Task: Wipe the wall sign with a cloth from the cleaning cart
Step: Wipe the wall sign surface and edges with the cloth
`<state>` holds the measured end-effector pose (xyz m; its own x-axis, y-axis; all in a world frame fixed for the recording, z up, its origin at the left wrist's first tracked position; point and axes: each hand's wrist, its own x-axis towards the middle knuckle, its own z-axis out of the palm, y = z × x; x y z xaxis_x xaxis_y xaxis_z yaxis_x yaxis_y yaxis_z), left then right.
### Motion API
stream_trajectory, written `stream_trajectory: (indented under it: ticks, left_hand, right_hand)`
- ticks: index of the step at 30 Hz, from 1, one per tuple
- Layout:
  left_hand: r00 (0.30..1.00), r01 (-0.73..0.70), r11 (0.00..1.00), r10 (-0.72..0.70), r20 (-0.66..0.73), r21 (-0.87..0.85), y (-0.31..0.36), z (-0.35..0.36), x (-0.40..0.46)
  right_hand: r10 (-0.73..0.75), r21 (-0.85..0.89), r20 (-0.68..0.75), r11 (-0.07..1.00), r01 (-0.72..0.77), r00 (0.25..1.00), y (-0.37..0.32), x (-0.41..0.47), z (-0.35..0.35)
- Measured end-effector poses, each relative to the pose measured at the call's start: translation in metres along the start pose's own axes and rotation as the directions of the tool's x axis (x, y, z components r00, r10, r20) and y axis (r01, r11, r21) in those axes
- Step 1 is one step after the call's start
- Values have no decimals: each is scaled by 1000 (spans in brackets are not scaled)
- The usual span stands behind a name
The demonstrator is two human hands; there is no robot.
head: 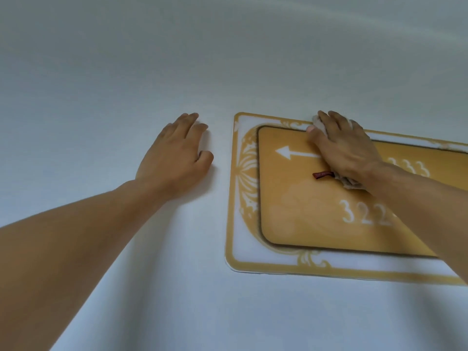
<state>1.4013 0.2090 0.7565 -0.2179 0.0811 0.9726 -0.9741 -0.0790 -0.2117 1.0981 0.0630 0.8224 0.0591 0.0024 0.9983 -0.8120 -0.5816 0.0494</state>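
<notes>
The wall sign (298,211) is a yellow plate with a white arrow and white numbers, set on a white backing with a gold ornamental border. My right hand (344,148) presses a pale cloth (319,124) flat against the sign's upper part, near its top edge. Cloth shows at my fingertips and below my palm, where a small dark red tag (323,175) sticks out. My left hand (177,153) rests flat on the bare wall just left of the sign, fingers apart and holding nothing.
A plain white wall (126,59) fills the whole view around the sign. The sign's right end runs out of the frame. The cleaning cart is not in view.
</notes>
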Motion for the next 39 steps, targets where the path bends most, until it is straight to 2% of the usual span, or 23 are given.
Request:
stream_trajectory:
  ticks: [15, 25, 39]
  left_hand:
    - [995, 90, 996, -89, -52, 8, 1, 8, -1]
    - [994, 97, 993, -93, -59, 65, 8, 3, -4]
    - [993, 89, 995, -85, -76, 50, 8, 4, -4]
  right_hand:
    - [-5, 9, -10, 1000, 5, 1000, 0, -7, 3]
    - [69, -7, 4, 998, -69, 998, -8, -4, 5]
    - [302, -1, -78, 953, -303, 950, -41, 8, 9]
